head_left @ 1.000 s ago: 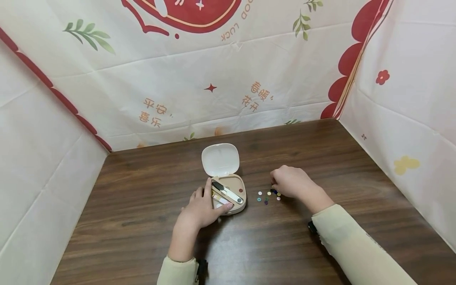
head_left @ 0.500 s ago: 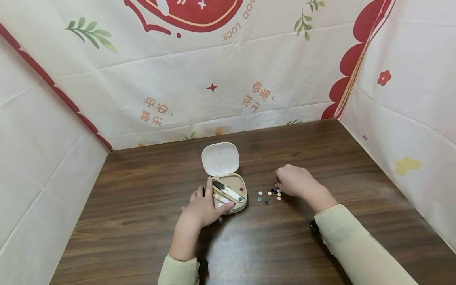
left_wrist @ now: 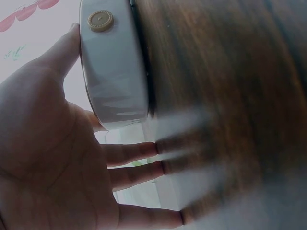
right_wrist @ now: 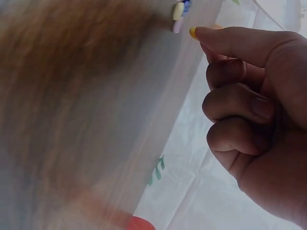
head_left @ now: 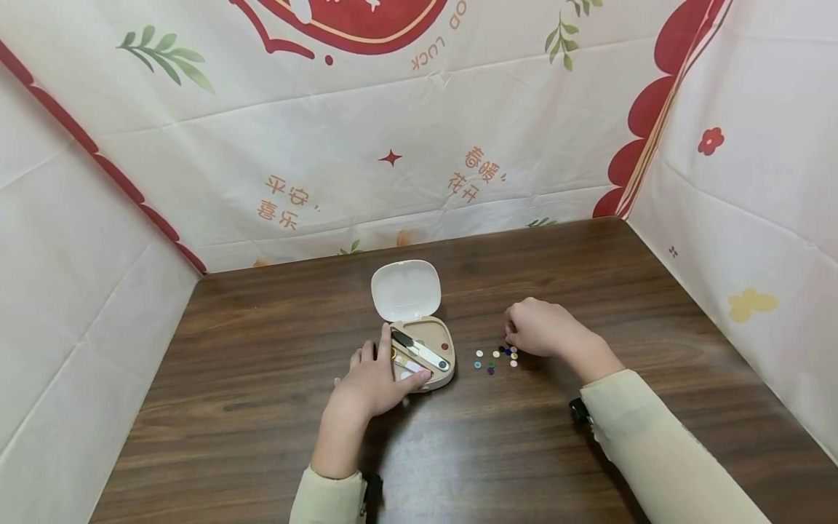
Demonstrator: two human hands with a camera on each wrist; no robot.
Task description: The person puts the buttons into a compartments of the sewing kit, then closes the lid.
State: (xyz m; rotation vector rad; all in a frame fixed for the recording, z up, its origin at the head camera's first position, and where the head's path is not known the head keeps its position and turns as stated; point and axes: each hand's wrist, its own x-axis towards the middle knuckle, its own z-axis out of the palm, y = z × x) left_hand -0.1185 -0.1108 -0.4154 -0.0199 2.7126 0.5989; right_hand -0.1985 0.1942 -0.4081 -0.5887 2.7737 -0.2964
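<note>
My left hand (head_left: 366,386) steadies a small beige case (head_left: 447,379), its fingers spread and straight. The thumb and index finger lie along the case's edges, while the other fingertips reach the table in the left wrist view. In the case lie a long black-and-white tool (head_left: 420,351) with a metallic middle and a red button (head_left: 445,346). My right hand (head_left: 542,327) is at the far right of several loose buttons (head_left: 495,354). Between its thumb and index finger it pinches a yellow button (right_wrist: 193,32); its other fingers are curled in.
The case's white lid (head_left: 406,290) stands open at the back. Dark wood-grain table (head_left: 275,407) surrounds both hands. A printed white cloth (head_left: 366,196) hangs behind the table and along both sides.
The right hand has drawn slightly right, away from the loose buttons, uncovering more of them. The left hand keeps its place on the case.
</note>
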